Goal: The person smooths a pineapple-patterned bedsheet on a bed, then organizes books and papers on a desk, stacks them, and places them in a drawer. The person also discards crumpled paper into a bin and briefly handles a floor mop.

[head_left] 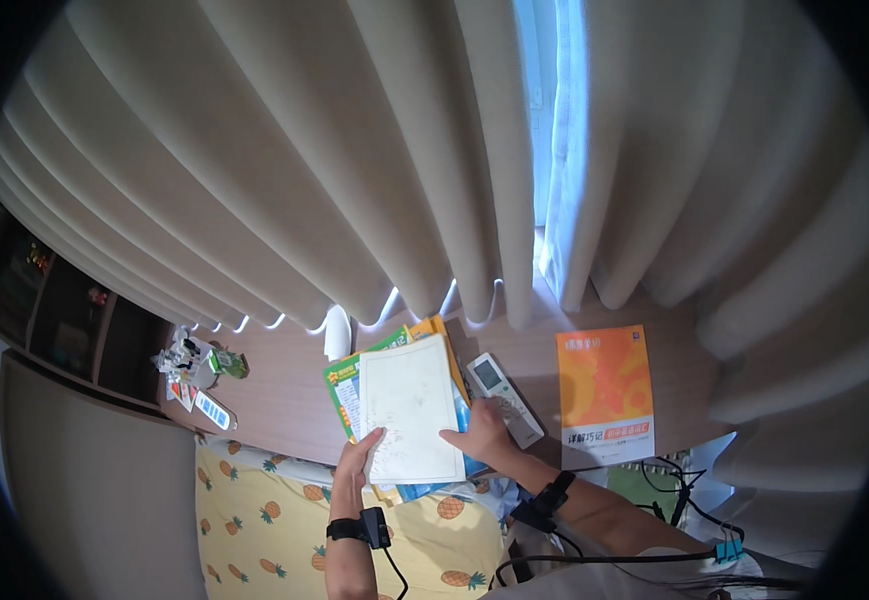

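White paper [409, 400] with faint grey handwriting lies over a loose stack of books at the desk's front edge. My left hand [355, 460] grips its lower left edge, thumb on top and fingers mostly hidden. On the right side, my right hand [482, 435] holds the opposite edge, its thumb lying on the paper. Whether the paper is one sheet or several I cannot tell. A green-covered book [340, 373] and a yellow-orange one [433, 326] stick out from beneath. Just beyond my right hand lies a white remote control [505, 398].
An orange and white book [606, 395] lies on the desk [284, 375] to the right. At the left are a green packet [227, 363], a pen holder [186, 362] and a white remote-like device [216, 410]. Beige curtains [354, 170] hang behind. Black cables [689, 490] dangle at lower right.
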Available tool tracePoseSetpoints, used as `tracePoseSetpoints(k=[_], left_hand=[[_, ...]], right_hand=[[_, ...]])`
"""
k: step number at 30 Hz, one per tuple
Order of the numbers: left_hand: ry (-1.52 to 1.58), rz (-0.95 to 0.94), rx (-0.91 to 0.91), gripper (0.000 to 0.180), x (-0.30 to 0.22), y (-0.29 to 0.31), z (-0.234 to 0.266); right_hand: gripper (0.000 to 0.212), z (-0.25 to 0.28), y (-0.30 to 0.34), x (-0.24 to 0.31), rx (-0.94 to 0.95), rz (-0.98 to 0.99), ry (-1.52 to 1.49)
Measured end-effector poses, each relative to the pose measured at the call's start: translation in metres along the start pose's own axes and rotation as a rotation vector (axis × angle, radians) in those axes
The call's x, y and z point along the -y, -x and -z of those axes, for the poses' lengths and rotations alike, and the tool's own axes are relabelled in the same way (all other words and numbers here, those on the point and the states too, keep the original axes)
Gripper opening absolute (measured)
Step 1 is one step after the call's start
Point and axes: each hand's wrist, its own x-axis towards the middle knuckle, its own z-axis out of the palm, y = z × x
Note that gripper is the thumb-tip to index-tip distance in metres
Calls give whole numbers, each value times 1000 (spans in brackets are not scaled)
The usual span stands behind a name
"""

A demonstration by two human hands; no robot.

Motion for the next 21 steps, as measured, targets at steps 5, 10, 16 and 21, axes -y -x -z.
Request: tracePoseSetpoints(k=[5, 10, 16, 21], left_hand=[[88, -143, 7, 55, 22, 21, 1], [238, -402, 53, 67, 9, 34, 13], [283, -556, 111, 72, -4, 42, 18], [14, -534, 93, 76, -15, 43, 19]], right_hand=[[62, 17, 17, 25, -104, 203, -157], [60, 37, 20, 48, -119, 532, -348], [56, 33, 14, 54, -165, 702, -445], [54, 26, -3, 36, -80, 499, -381]])
